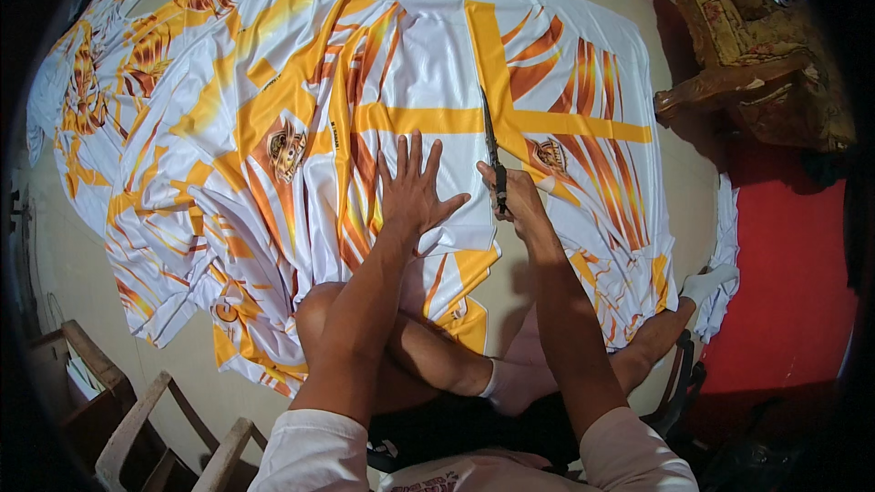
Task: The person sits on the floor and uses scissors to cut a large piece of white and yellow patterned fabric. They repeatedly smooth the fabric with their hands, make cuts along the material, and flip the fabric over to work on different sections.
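A wide white fabric sheet [428, 50] printed with yellow bands and orange flame shapes is spread over the floor in front of me. My left hand [416, 187] lies flat on it, fingers spread. In my right hand [518, 196] is a pair of black-handled scissors [495, 159], blades pointing away from me along the yellow band. Below the scissors the fabric's edges stand apart and bare floor shows between them. Right of the blades lies a flat printed panel [592, 82]. To the left the cloth is bunched in folds.
My legs are folded at the fabric's near edge, with a white-socked foot [709, 284] at the right. A carved wooden chair [729, 46] with patterned upholstery stands at the far right, beside a red floor covering [784, 264]. Wooden chair arms [137, 428] rise at the lower left.
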`<state>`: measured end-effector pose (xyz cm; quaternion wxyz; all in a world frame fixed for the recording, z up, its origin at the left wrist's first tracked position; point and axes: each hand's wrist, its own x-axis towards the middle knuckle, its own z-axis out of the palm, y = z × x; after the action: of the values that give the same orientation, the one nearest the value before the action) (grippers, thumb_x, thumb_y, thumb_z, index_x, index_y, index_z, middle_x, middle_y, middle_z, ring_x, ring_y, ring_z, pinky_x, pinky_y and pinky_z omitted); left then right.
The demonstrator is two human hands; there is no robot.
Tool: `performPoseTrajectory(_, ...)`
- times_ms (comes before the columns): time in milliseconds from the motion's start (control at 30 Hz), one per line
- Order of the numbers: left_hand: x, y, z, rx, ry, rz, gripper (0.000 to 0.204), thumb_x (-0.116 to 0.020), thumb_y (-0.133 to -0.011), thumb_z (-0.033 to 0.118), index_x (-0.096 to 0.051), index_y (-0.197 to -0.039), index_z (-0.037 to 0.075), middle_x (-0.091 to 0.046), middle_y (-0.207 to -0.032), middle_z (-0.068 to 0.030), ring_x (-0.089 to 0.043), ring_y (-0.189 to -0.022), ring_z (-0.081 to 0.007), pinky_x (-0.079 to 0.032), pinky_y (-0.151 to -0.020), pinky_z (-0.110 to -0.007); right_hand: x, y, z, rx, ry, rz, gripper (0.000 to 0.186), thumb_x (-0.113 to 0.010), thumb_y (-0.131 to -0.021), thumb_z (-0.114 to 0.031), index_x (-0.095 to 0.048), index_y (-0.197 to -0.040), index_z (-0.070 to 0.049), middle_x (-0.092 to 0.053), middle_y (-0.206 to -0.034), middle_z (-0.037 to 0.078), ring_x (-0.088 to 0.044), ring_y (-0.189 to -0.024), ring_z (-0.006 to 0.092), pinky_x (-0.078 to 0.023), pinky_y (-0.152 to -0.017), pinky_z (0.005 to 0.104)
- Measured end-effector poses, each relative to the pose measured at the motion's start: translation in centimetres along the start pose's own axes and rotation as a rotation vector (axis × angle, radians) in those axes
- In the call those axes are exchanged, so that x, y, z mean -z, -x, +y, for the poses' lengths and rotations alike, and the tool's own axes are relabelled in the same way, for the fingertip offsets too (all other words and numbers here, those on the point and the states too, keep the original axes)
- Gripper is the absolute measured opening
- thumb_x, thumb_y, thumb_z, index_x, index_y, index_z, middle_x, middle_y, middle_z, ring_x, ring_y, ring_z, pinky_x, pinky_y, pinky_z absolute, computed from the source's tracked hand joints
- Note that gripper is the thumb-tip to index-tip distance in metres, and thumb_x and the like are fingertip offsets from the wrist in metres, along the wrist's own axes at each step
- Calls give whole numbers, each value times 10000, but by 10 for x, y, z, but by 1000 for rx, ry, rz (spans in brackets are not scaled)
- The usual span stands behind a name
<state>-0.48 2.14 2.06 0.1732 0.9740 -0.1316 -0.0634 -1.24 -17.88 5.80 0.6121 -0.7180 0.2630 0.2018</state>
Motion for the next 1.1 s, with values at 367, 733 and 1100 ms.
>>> performPoseTrajectory(367,-3,1,-4,-14,7,41,1097,-565,-789,823,-293,-1620,160,-121,-1706,-186,-61,-1581,-378,21,-1215,-672,1,-4,-36,-95,-97,-22,514,-810,-820,-570,-521,-719,-157,-470,-578,-36,-446,-415,89,-331,-382,240)
performPoseTrajectory(733,-7,1,-6,-15,11,60,1116,-550,-779,841,-299,-1615,145,-130,-1702,-201,-75,-1578,-393,20,-1206,-682,-4,-16,-21,7,-26,21,538,-814,-829,-534,-497,-624,-152,-491,-536,-16,-480,-408,94,-318,-358,256)
performPoseTrajectory(1100,-7,0,-6,-18,16,59,1114,-551,-783,837,-291,-1619,148,-115,-1706,-194,-58,-1582,-381,21,-1210,-677,-6,-14,-50,-81,-43,19,504,-813,-834,-528,-537,-668,-141,-487,-541,-23,-472,-403,108,-325,-377,265)
